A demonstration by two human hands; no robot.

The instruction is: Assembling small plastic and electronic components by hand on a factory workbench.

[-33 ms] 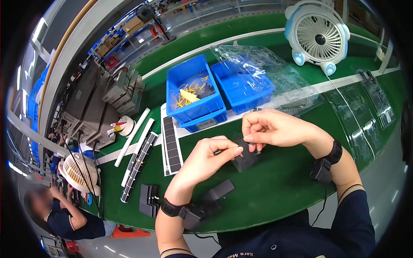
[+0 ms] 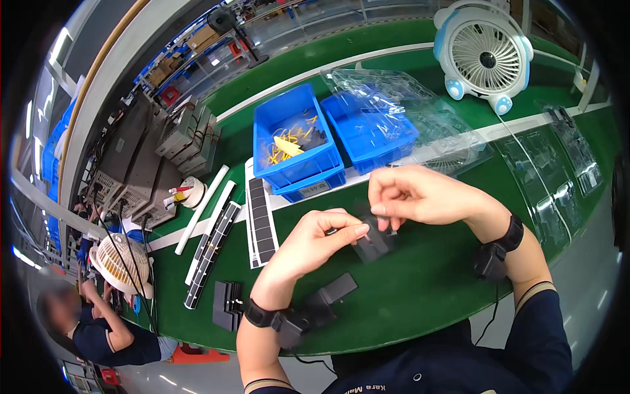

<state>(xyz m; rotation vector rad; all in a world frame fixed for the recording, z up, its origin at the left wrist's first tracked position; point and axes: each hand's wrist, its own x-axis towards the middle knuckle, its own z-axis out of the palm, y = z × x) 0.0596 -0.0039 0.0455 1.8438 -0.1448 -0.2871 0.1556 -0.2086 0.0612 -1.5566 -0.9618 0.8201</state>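
While hands (image 2: 312, 241) (image 2: 415, 196) grip sheeting (image 2: 371, 250), one bin (image 2: 298, 171) holds wires (image 2: 298, 138); plastic (image 2: 367, 88) overlaps another (image 2: 388, 153).

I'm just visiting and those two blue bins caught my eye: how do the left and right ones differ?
The left bin holds yellow wires; none show in the right bin. Clear plastic partly covers the right bin, while the left bin's top is uncovered. Both are blue and box-shaped.

This is a factory assembly workshop. A green workbench (image 2: 413, 305) bears blue parts bins (image 2: 295, 173), with a co-worker (image 2: 98, 339) nearby.
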